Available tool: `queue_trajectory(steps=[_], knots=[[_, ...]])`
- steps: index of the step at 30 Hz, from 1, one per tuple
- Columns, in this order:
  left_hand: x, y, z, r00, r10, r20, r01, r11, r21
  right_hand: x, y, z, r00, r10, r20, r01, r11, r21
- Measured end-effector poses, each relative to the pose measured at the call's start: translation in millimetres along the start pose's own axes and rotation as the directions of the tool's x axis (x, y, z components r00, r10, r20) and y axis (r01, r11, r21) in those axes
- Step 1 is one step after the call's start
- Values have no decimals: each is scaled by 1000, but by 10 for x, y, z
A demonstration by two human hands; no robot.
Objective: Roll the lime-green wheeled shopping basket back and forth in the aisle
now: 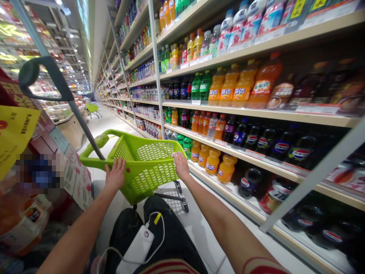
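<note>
A lime-green plastic shopping cart basket (148, 167) stands in front of me in a supermarket aisle. My left hand (115, 175) grips its near rim on the left side, fingers curled over the edge. My right hand (180, 164) holds the near rim on the right corner, fingers closed over it. The basket looks empty inside. Its metal frame and a small wheel (185, 207) show beneath it. A white power bank (137, 249) with a cable rests on my dark trousers.
Long shelves (256, 110) of orange, green and dark soda bottles line the right side. A display with yellow signs (14, 133) and boxes stands at the left. A grey pole with a handle (42, 76) crosses the left. The white floor aisle (105, 118) runs ahead.
</note>
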State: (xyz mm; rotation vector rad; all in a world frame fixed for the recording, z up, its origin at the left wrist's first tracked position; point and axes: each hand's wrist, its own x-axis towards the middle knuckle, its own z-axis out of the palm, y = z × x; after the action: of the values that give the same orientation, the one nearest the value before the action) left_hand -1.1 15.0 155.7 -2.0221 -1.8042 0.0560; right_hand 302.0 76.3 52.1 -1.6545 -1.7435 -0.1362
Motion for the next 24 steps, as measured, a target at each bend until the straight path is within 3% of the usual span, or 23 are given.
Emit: queue_trajectory(steps=[4, 12, 16, 21, 24], knots=[[3, -32, 18, 1000, -17, 2, 17, 1000, 8, -1, 1, 41, 999, 36, -38, -35, 999, 26], [-15, -143, 52, 999, -35, 0, 35, 999, 15, -22, -447, 179, 978, -208, 34, 199, 964, 176], [-25, -159, 56, 999, -33, -7, 33, 999, -3, -63, -244, 99, 980, -188, 64, 180, 977, 118], [-60, -125, 47, 999, -25, -32, 25, 1000, 1, -122, 137, -39, 1000, 11, 15, -11, 1000, -5], [-83, -95, 42, 999, -26, -26, 27, 999, 17, -113, 131, -17, 999, 33, -33, -32, 999, 18]])
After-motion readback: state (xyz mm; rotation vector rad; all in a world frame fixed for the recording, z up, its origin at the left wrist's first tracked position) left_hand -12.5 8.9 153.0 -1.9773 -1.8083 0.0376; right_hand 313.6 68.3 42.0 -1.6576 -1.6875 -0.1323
